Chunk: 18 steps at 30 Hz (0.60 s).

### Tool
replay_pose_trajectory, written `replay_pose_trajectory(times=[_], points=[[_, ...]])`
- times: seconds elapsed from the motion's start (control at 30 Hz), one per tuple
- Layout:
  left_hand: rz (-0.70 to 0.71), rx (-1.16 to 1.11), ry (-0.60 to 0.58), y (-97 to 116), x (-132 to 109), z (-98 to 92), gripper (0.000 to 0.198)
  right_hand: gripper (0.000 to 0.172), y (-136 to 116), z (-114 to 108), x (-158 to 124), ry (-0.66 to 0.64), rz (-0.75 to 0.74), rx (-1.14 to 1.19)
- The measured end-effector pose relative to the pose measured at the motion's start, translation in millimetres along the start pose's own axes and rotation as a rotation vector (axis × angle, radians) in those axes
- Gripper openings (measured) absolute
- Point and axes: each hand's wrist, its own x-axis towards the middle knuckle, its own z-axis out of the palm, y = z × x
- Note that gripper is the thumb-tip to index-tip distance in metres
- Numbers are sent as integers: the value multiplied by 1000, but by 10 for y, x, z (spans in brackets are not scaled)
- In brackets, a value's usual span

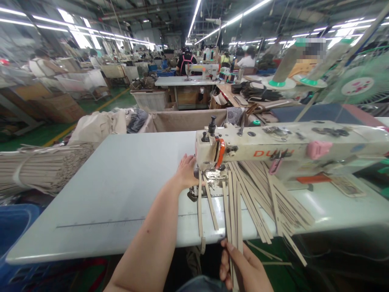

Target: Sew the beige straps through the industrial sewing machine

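Observation:
A white sewing machine [291, 142] stands on a pale table [121, 194]. My left hand [186, 172] is at the left side of its needle area, fingers spread and pointing away, with the fingertips partly behind the machine head. Two narrow beige strips [211, 202] run from the needle area toward the front edge, one hanging over it. Below that edge, my right hand [240, 263] is closed around several long beige strips [235, 211]. More loose strips [279, 202] lie fanned out under the machine arm, some overhanging the edge.
A tied bundle of strips [39, 168] lies left of the table, above a blue basket [18, 227]. Behind the table is a fabric-lined bin [185, 119]. Thread cones [284, 67] and a green fan [358, 85] stand at the right. Other people sit at machines farther back.

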Motion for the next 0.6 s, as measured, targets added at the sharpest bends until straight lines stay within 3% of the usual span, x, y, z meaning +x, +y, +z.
replay_pose_trajectory(times=[0.23, 0.6], points=[[-10, 13, -18, 40, -7, -16, 122, 69, -18, -90, -34, 17, 205, 117], [29, 29, -54, 56, 4, -67, 117, 70, 56, -201, -70, -32, 132, 22]])
